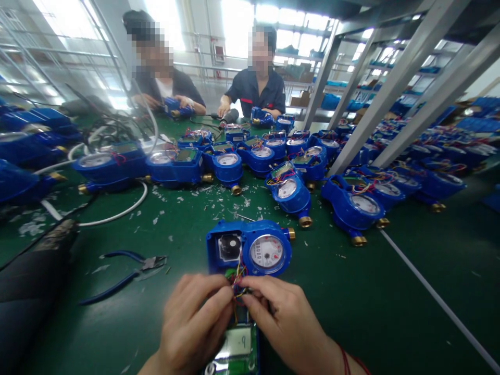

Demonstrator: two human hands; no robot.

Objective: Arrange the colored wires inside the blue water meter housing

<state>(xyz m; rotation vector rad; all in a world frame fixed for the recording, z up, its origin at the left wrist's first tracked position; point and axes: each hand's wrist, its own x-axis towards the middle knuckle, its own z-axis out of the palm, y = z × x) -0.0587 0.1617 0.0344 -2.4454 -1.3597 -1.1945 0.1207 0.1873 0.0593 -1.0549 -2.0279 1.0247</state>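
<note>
both hands [195, 325] [287, 317] pinch coloured wires [238, 278] — blue meter [250, 250] behind

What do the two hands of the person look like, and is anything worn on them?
Both hands are bare, with no gloves and no rings that can be seen. The left hand has no sleeve and no band in view. The right hand has a thin red string bracelet at the wrist. The nails are short and unpainted.

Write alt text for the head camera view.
Two bare hands, left hand and right hand, pinch coloured wires of an opened blue water meter on a green table. Blue-handled pliers lie left; many meters and two seated people beyond.
</note>
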